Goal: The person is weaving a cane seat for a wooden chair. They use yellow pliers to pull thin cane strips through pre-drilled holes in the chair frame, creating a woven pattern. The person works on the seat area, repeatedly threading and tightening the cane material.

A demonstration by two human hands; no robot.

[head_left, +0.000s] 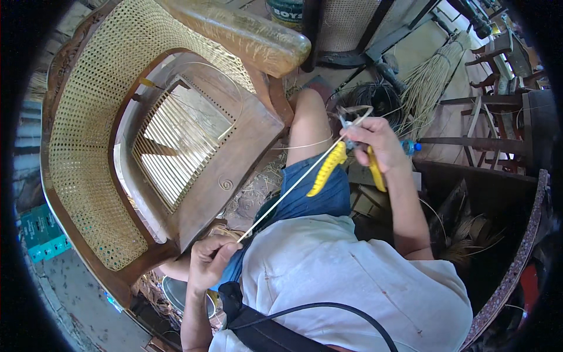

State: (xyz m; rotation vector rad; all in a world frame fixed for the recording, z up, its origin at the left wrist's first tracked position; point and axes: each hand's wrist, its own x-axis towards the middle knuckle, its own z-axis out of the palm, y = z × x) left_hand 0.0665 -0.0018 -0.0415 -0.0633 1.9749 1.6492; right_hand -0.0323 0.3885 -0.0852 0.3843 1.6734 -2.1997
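Note:
A pale cane strand [291,186] runs taut and slanting across my lap between my two hands. My left hand [212,259], low beside the chair's front corner, pinches its lower end between thumb and fingers. In my right hand [380,141], over my knee, are pliers [332,167] with yellow handles and grey jaws; the strand's upper end passes by the fingers and bends there. The wooden chair seat [249,138] lies to the left. Parallel cane strands [176,155] span its opening, and small holes line the frame. A yellow-handled tool [149,83] stands at the seat's far edge.
The chair's woven cane back [88,152] curves around the left, with a thick wooden armrest [252,38] above the seat. Cane bundles [437,73] and a dark coil [375,100] lie at the far right. Near my left forearm stands a bucket [176,291]. Fibre scraps [255,196] litter the floor.

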